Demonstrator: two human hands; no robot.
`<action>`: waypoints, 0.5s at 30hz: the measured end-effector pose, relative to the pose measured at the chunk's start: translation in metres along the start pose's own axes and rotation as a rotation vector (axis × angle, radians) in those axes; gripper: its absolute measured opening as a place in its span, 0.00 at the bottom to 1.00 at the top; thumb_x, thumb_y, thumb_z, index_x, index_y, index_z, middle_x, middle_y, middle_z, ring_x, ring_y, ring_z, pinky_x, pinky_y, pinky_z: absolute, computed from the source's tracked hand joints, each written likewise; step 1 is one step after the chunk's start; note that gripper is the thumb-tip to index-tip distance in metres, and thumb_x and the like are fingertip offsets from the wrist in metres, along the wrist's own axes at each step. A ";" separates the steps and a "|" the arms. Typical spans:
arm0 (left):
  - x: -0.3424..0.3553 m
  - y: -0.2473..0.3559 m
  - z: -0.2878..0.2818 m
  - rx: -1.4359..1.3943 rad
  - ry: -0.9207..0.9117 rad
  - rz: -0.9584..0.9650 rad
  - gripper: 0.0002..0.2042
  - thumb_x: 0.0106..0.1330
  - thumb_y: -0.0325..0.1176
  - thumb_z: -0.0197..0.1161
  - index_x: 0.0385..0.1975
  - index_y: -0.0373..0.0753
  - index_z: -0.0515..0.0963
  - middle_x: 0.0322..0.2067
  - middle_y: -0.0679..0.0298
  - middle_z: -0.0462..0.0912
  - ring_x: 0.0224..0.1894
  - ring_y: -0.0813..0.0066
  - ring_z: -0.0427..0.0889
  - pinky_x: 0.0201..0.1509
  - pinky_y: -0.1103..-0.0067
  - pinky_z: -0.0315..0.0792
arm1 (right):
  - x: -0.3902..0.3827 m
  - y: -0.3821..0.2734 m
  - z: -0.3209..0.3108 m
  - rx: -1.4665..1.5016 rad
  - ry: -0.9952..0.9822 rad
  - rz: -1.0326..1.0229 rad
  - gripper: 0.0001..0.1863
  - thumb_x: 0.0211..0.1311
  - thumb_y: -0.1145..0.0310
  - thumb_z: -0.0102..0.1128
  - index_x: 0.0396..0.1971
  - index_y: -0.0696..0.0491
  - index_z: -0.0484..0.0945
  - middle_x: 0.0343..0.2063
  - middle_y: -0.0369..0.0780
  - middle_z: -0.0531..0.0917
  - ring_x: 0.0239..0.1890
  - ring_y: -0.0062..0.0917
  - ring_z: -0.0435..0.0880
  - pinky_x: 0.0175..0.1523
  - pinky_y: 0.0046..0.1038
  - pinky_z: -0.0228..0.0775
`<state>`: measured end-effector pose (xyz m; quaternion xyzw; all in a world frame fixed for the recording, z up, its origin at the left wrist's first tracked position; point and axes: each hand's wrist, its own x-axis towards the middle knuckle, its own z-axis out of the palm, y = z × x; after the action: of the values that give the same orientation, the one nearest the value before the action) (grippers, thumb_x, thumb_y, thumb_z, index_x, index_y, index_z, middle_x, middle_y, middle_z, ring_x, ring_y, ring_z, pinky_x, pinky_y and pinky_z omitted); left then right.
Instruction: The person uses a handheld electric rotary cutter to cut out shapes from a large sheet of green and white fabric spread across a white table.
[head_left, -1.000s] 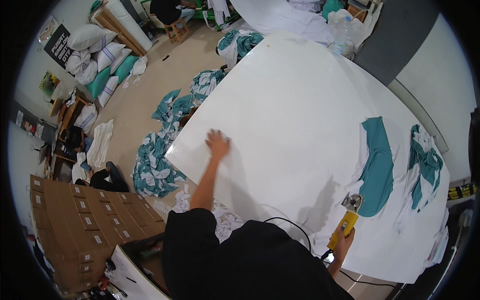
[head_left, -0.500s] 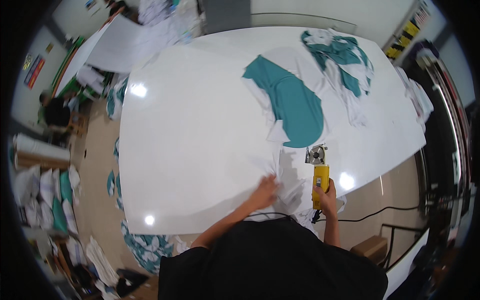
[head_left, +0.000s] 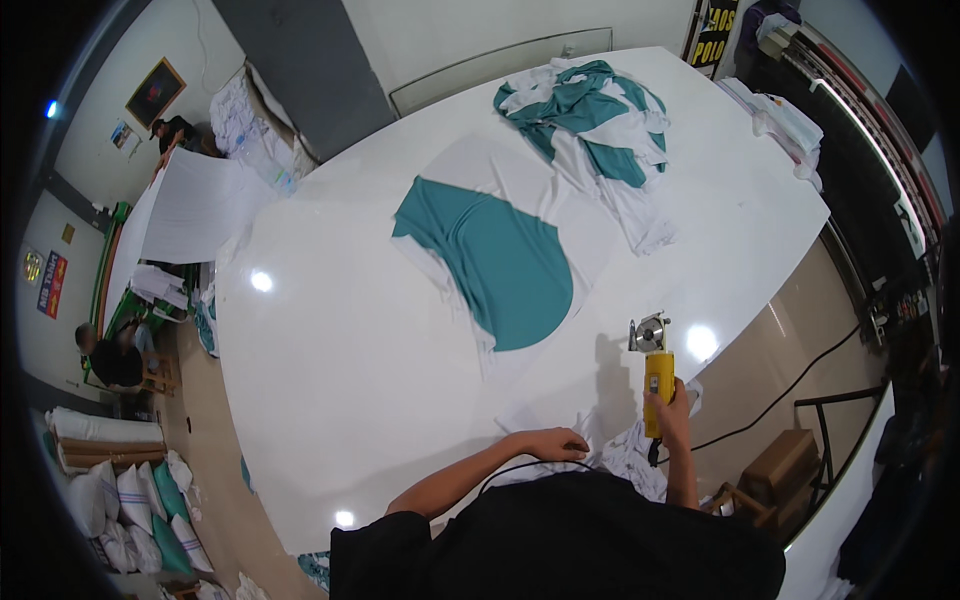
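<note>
At the near edge of the table [head_left: 330, 360], the yellow cutter [head_left: 658, 372], gripped by the right hand's [head_left: 674, 414] fingers, is best kept clear of the left hand [head_left: 553, 443], whose hold beside white scraps [head_left: 636, 462] cannot be told.

Wall, upper right, beyond the far corner of the worktop [head_left: 330, 330]: upright black sign [head_left: 714, 38] with bold yellow capitals, in two stacked lines; clearest lettering in view; wall, far left: red-and-blue panel [head_left: 52, 284], pale lettering, standing steeply aslant near the bent rim of the view; round yellowish emblem [head_left: 33, 267] just above it, marks too small to tell; upper left wall: dark picture [head_left: 155, 92] in a brown frame, reddish marking at centre, cannot tell whether text; small pale-and-blue poster [head_left: 124, 138] near it, print too fine; yellow cutter [head_left: 655, 385]: small patch on its body, marking illegible.
</note>
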<state>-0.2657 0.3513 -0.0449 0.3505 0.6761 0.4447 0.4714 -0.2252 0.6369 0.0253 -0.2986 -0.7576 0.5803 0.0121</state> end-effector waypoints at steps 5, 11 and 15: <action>0.040 -0.018 -0.159 0.368 0.784 -0.041 0.20 0.72 0.43 0.63 0.57 0.36 0.79 0.53 0.52 0.85 0.53 0.56 0.84 0.60 0.68 0.75 | 0.042 -0.007 -0.016 0.054 -0.013 0.072 0.32 0.57 0.67 0.70 0.59 0.63 0.69 0.42 0.45 0.82 0.40 0.29 0.83 0.45 0.31 0.78; 0.039 -0.056 -0.166 0.972 1.055 -0.556 0.37 0.65 0.49 0.66 0.67 0.30 0.65 0.73 0.36 0.53 0.73 0.27 0.51 0.66 0.38 0.60 | 0.096 0.017 -0.030 0.120 -0.035 0.061 0.29 0.59 0.69 0.69 0.58 0.61 0.69 0.42 0.43 0.81 0.40 0.26 0.82 0.44 0.30 0.78; 0.055 0.068 -0.139 0.658 0.395 -0.599 0.34 0.67 0.51 0.63 0.66 0.32 0.69 0.70 0.40 0.62 0.72 0.40 0.61 0.69 0.44 0.61 | 0.120 0.017 -0.028 0.171 -0.022 0.090 0.29 0.60 0.71 0.68 0.59 0.60 0.68 0.41 0.41 0.81 0.39 0.24 0.82 0.42 0.29 0.78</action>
<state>-0.4108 0.3877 0.0229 0.1795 0.9286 0.1102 0.3055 -0.3064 0.7201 -0.0199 -0.3240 -0.6910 0.6461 0.0032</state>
